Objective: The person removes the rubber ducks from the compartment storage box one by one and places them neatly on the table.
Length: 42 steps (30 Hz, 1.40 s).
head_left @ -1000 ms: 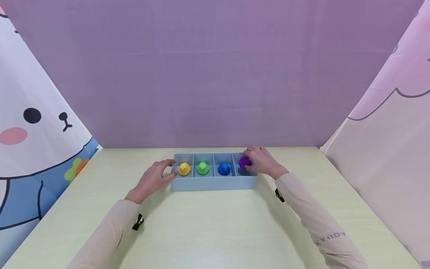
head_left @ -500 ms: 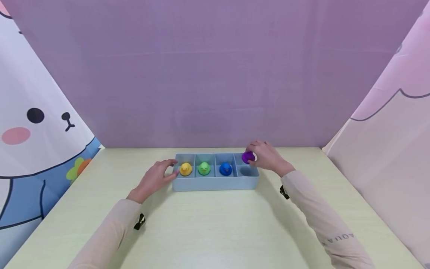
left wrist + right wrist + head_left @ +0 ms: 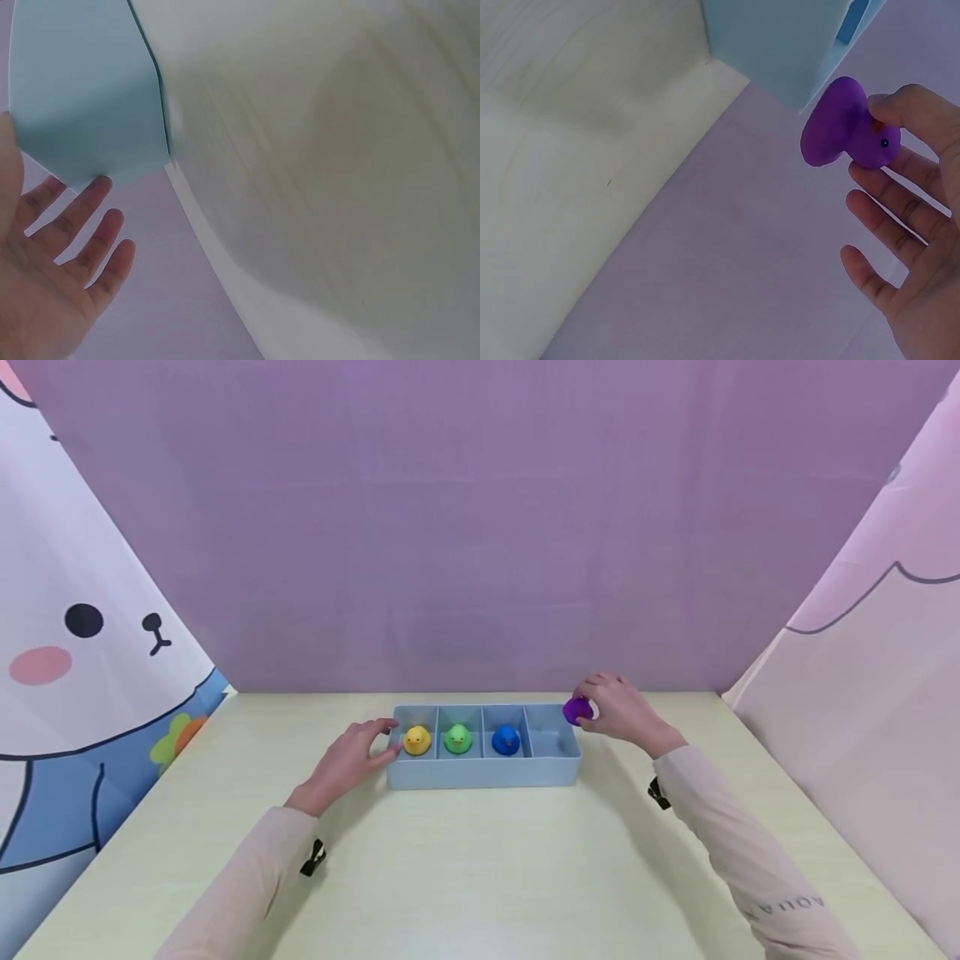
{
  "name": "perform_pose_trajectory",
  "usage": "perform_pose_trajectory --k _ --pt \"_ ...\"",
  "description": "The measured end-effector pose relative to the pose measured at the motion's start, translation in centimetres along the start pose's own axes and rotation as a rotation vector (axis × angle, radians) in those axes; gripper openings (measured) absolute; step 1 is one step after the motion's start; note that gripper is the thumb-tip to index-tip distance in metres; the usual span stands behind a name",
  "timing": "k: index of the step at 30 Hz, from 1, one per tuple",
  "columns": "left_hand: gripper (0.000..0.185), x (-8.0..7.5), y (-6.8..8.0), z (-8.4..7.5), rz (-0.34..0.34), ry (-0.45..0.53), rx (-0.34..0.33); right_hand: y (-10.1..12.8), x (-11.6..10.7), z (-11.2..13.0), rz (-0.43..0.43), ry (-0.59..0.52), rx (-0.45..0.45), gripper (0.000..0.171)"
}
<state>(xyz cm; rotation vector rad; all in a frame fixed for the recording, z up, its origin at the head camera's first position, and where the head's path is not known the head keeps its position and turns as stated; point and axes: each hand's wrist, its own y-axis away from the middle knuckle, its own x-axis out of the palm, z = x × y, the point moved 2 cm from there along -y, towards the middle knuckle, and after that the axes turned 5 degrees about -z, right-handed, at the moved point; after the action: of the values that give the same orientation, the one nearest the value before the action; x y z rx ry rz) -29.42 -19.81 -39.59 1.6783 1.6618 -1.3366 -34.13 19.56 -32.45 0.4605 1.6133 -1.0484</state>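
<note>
A pale blue tray (image 3: pixel 483 772) with a row of compartments stands on the table. From left to right, a yellow rubber duck (image 3: pixel 417 741), a green rubber duck (image 3: pixel 458 739) and a blue rubber duck (image 3: pixel 506 741) sit one to a compartment; the rightmost compartment is bare. My left hand (image 3: pixel 347 762) holds the tray's left end, thumb and fingers at its rim. Just off the tray's right end, my right hand (image 3: pixel 622 714) pinches a purple rubber duck (image 3: pixel 851 127) by the head between thumb and fingers, the other fingers spread apart.
The pale wooden table (image 3: pixel 480 877) runs back to a purple cloth wall (image 3: pixel 480 527). Cloth with cartoon animals hangs at the left (image 3: pixel 90 693) and a pale printed cloth (image 3: pixel 862 718) at the right.
My right hand has lifted the purple duck out of the rightmost compartment and carried it right, past the tray's end. The left hand stays at the tray's left end.
</note>
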Motion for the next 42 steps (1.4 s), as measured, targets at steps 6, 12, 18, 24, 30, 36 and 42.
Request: perform_pose_trajectory --k 6,12,18,24,30,36,42 --pt "0.045 -0.1 0.1 -0.1 -0.007 -0.002 0.009 1.0 -0.4 -0.8 -0.018 0.014 0.014 0.03" --pt "0.045 -0.2 0.1 -0.1 -0.003 -0.004 0.007 1.7 0.1 -1.4 0.002 0.018 0.038 0.032" --pt "0.045 -0.3 0.1 -0.3 -0.008 -0.004 0.014 2.4 1.1 -1.8 -0.003 0.023 0.034 0.033" --pt "0.045 -0.3 0.3 -0.2 -0.001 0.0 0.002 3.2 2.7 -1.9 0.009 0.021 0.034 0.032" --pt "0.044 -0.2 0.4 -0.3 -0.002 -0.002 0.003 4.1 3.8 -2.1 0.037 -0.006 0.056 0.032" --pt "0.045 -0.1 0.3 -0.3 -0.003 -0.002 0.016 4.7 4.3 -2.1 0.031 -0.025 0.065 0.034" --pt "0.044 -0.2 0.3 -0.3 -0.015 -0.001 0.028 5.0 5.0 -2.0 0.027 -0.036 0.061 0.034"
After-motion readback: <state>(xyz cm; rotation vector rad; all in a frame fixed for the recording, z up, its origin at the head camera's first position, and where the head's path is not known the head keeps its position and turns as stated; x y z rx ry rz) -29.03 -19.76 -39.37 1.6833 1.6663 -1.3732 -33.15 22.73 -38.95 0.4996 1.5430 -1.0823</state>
